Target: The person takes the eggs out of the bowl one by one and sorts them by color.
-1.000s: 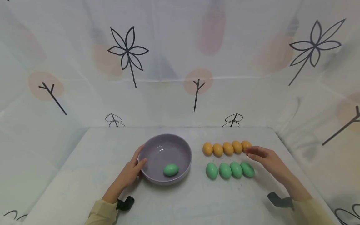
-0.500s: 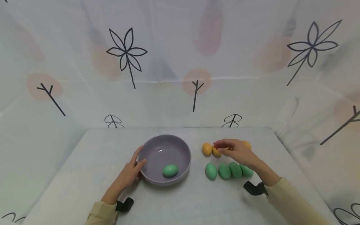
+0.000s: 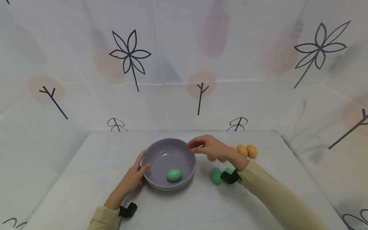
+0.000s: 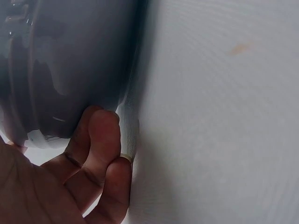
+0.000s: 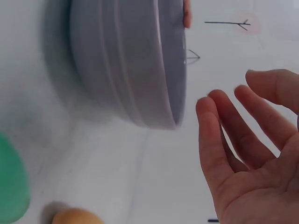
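Left grip (image 3: 134, 175) wrapped on the near-left rim of the round grey-lilac glazed bowl (image 3: 169, 139), thumb hooked over the edge, fingers curled against the outer wall. Unmoved from a second ago.

Right grip (image 3: 210, 148) spread and loose, palm bare in the wrist view, pinching nothing. Has swung from the right end of the egg rows to hover just beside the bowl's upper-right rim.

Inside the bowl, low centre: one smooth mint-green egg (image 3: 174, 175), alone as before, so nothing carried over yet.

Right of the bowl, on the pale counter (image 3: 86, 166): row of matte orange eggs (image 3: 252, 150), partly hidden behind the right grip; below it, the row of green eggs (image 3: 215, 175), mostly covered by the cream sleeve (image 3: 273, 195).
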A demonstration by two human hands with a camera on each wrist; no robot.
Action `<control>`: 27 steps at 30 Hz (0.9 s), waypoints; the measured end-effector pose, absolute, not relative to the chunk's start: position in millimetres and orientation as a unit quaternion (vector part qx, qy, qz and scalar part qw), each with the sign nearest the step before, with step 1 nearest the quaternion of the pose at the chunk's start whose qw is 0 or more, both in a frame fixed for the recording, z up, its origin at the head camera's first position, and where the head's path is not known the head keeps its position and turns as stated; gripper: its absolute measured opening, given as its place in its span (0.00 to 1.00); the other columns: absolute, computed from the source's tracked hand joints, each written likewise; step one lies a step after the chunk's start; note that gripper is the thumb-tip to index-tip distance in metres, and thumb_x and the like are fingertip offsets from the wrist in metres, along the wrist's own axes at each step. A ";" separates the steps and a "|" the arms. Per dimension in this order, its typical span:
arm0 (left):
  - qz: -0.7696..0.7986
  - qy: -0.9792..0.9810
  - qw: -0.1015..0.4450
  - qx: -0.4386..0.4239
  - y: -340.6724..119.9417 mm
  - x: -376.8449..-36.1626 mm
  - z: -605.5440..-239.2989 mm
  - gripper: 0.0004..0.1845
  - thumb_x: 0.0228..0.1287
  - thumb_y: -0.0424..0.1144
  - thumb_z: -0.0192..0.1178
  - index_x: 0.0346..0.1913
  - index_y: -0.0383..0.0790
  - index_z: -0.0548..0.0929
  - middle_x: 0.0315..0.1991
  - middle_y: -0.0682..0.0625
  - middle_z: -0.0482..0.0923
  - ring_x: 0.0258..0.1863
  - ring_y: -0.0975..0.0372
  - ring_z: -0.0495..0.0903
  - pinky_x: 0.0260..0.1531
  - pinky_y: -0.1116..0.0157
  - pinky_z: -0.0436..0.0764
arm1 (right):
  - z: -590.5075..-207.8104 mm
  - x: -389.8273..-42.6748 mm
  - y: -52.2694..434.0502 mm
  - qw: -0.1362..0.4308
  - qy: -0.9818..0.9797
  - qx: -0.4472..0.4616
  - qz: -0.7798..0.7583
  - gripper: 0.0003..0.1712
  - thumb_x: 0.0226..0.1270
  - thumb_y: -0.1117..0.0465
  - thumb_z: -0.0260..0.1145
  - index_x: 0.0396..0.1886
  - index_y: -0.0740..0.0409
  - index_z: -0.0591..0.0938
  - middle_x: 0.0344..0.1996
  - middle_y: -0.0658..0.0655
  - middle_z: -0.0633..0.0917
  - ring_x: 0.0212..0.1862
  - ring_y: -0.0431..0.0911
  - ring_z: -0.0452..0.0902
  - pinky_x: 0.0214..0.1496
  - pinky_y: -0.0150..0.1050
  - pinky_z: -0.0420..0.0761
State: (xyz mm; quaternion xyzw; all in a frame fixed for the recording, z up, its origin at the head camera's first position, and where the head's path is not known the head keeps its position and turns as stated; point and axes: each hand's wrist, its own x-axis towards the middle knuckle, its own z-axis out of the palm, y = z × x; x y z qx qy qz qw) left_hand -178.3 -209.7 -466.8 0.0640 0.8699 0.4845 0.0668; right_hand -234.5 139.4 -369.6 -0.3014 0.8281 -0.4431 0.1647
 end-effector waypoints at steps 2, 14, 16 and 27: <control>0.483 0.871 0.064 0.068 -209.9 -178.8 -467.6 0.33 0.77 0.53 0.50 0.78 0.66 0.50 0.27 0.45 0.74 0.23 0.56 0.74 0.26 0.61 0.73 | -369.5 -242.0 129.9 0.179 0.826 -0.316 -0.432 0.20 0.73 0.58 0.64 0.60 0.59 0.81 0.54 0.58 0.83 0.55 0.45 0.78 0.58 0.45 0.75; 0.479 0.873 0.062 0.071 -211.9 -179.7 -467.5 0.33 0.77 0.54 0.50 0.78 0.66 0.50 0.25 0.46 0.75 0.22 0.56 0.74 0.27 0.61 0.73 | -374.6 -271.4 67.3 0.305 0.785 -0.388 -0.373 0.21 0.71 0.59 0.65 0.60 0.60 0.82 0.53 0.58 0.84 0.53 0.43 0.81 0.52 0.43 0.79; 0.482 0.871 0.064 0.072 -212.1 -180.2 -468.0 0.33 0.77 0.54 0.49 0.78 0.66 0.50 0.26 0.46 0.75 0.23 0.56 0.75 0.27 0.61 0.73 | -377.3 -273.6 57.3 0.341 0.774 -0.382 -0.371 0.21 0.70 0.59 0.65 0.60 0.60 0.82 0.55 0.58 0.83 0.53 0.42 0.80 0.51 0.45 0.80; 0.486 0.869 0.067 0.067 -211.3 -180.6 -470.8 0.33 0.77 0.54 0.50 0.78 0.67 0.50 0.27 0.45 0.75 0.23 0.56 0.76 0.28 0.61 0.74 | -389.5 -280.0 32.1 0.468 0.758 -0.356 -0.282 0.24 0.58 0.66 0.74 0.57 0.53 0.85 0.51 0.50 0.86 0.51 0.39 0.80 0.47 0.44 0.81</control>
